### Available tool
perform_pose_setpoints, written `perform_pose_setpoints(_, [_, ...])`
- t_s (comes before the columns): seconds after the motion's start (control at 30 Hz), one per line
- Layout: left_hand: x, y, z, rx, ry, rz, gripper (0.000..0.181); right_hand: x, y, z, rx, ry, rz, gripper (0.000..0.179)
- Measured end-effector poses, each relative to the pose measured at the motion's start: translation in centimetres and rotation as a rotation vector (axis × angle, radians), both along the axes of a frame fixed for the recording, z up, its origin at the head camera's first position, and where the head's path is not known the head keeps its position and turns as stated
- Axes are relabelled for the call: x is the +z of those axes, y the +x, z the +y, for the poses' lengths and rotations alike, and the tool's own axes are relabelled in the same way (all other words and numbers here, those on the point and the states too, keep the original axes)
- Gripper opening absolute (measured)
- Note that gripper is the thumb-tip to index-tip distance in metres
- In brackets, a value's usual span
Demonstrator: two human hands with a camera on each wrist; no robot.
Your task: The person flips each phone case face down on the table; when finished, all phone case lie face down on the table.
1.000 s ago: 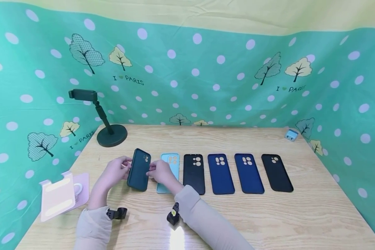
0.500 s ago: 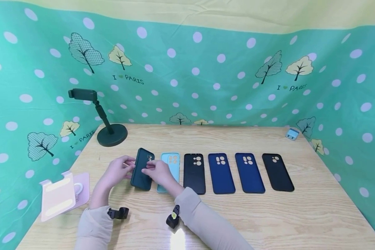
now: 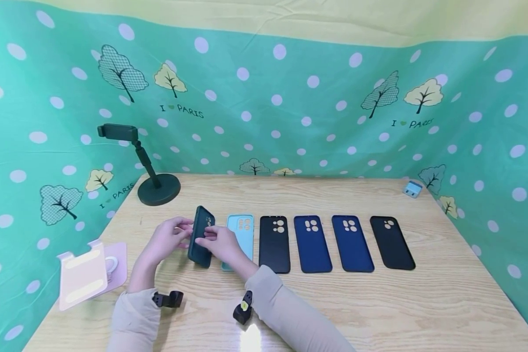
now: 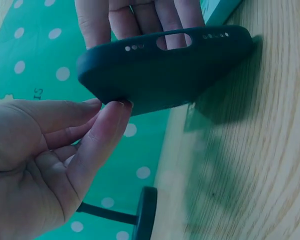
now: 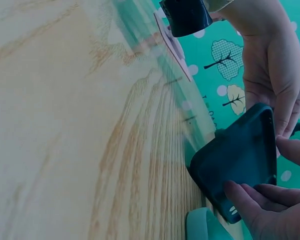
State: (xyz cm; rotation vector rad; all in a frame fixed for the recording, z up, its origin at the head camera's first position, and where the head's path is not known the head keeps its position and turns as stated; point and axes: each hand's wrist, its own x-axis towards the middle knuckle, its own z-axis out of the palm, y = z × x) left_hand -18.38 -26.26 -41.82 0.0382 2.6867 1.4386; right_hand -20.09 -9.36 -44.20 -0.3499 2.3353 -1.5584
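Observation:
A dark green phone case [image 3: 200, 238] is held up, tilted on its side, at the left end of a row of cases. My left hand [image 3: 170, 239] pinches its left edge. Close up in the left wrist view, the thumb and a fingertip meet at the edge of the case [image 4: 145, 75], whose port cutout faces the camera. My right hand [image 3: 221, 243] reaches in from the right, its fingers extended and its fingertips [image 5: 235, 192] against the inner face. The camera holes of the case show partly above that hand. A light blue phone case [image 3: 245, 239] lies beside it, partly covered by the right hand.
To the right lie a black phone case [image 3: 274, 249], two dark blue phone cases [image 3: 312, 249] and another black case [image 3: 393, 247]. A black phone stand [image 3: 158, 189] stands at back left, a pink stand [image 3: 82, 278] at front left. A blue charger plug [image 3: 412, 189] sits at back right.
The green case has turned more edge-on and shifted slightly right. My right fingers have moved from its right edge onto the inner face; my left hand keeps its hold.

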Motion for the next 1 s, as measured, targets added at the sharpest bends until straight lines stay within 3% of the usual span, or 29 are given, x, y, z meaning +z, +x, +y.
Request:
perform_pose_setpoints(0.37, [-0.1,-0.1,0.1,-0.011,0.072,-0.002,0.033,0.2,0.1,0.0,0.012,-0.011,0.012,0.050])
perform_pose_setpoints(0.7, [-1.0,-0.5,0.4,-0.048,0.126,-0.026,0.035,0.4,0.2,0.3,-0.012,-0.017,0.005,0.052])
perform_pose_setpoints(1.0, [-1.9,-0.6,0.6,-0.088,0.123,-0.085,0.038,0.2,0.2,0.4,-0.030,-0.106,-0.075,0.042])
